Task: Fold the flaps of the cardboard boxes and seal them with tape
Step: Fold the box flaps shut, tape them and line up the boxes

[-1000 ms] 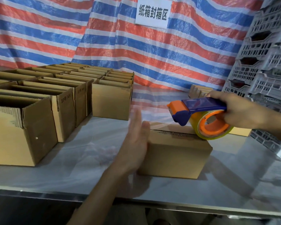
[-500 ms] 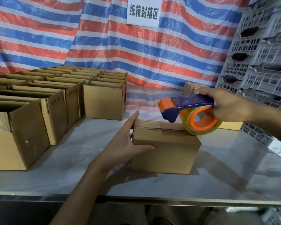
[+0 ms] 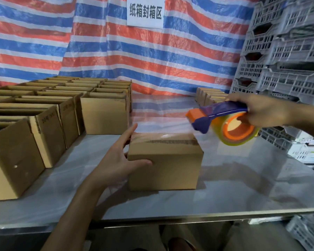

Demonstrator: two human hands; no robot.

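Your box (image 3: 165, 165) sits shut on the table (image 3: 243, 178), flaps down, with glossy tape along its top. Left of it stand rows of open boxes (image 3: 103, 115) (their insides are too dark to tell what they hold). Behind and right of it are stacked grey crates (image 3: 288, 69). Your left hand (image 3: 116, 160) is spread against the box's left end, thumb flat on its front. Your right hand (image 3: 261, 109) grips the dispenser (image 3: 216, 115), tilted just above the box's right end.
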